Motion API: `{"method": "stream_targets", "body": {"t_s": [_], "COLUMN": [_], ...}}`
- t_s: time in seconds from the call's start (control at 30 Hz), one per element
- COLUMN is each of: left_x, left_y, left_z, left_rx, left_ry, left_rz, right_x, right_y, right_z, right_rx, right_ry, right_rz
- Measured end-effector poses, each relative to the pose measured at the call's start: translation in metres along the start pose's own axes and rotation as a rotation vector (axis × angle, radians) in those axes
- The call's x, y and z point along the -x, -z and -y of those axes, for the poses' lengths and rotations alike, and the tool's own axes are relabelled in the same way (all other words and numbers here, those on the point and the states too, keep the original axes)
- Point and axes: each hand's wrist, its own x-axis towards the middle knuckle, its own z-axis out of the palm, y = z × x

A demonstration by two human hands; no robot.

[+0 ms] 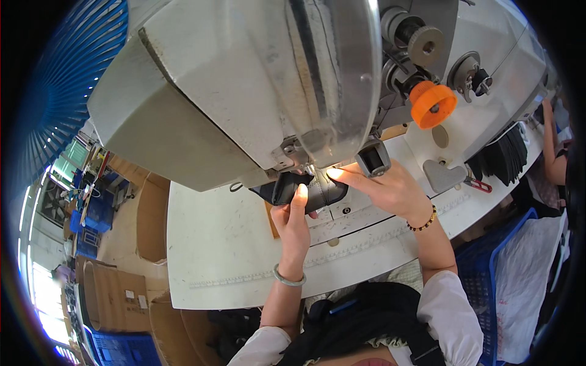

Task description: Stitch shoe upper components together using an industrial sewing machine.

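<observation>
A small black leather piece [312, 194] lies under the head of a large grey sewing machine [244, 85] on a white table [213, 244]. My left hand [294, 222] grips the piece from below, thumb pressed on top; a pale bangle circles that wrist. My right hand [386, 186] pins the piece's right side, forefinger reaching toward the needle area; its wrist has a beaded bracelet. The needle itself is hidden behind the machine head.
An orange knob [433, 104] and thread discs sit on the machine's right. A stack of black pieces [503, 157] and red-handled snips [479, 185] lie at the table's right end. Cardboard boxes [116, 293] and blue crates [497, 274] stand around. Another person's arm [551, 146] shows far right.
</observation>
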Motion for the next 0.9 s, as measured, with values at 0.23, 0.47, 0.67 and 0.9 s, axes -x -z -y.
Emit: {"method": "stream_targets", "body": {"t_s": [0.23,0.47,0.67,0.9], "left_x": [0.002,0.005,0.006,0.006], "left_y": [0.001,0.002,0.002,0.001], "left_z": [0.002,0.009,0.010,0.007], "left_rx": [-0.026,-0.018,-0.097,-0.134], "left_ry": [-0.026,-0.085,-0.142,-0.111], "left_rz": [0.020,-0.001,0.004,-0.003], "right_x": [0.002,0.005,0.006,0.007], "right_y": [-0.002,-0.006,-0.006,-0.011], "right_z": [-0.003,-0.007,-0.009,-0.013], "right_rx": [-0.052,-0.054,-0.061,-0.171], "right_ry": [-0.026,-0.010,-0.001,-0.059], "right_rz": [0.027,-0.034,-0.037,-0.034]}}
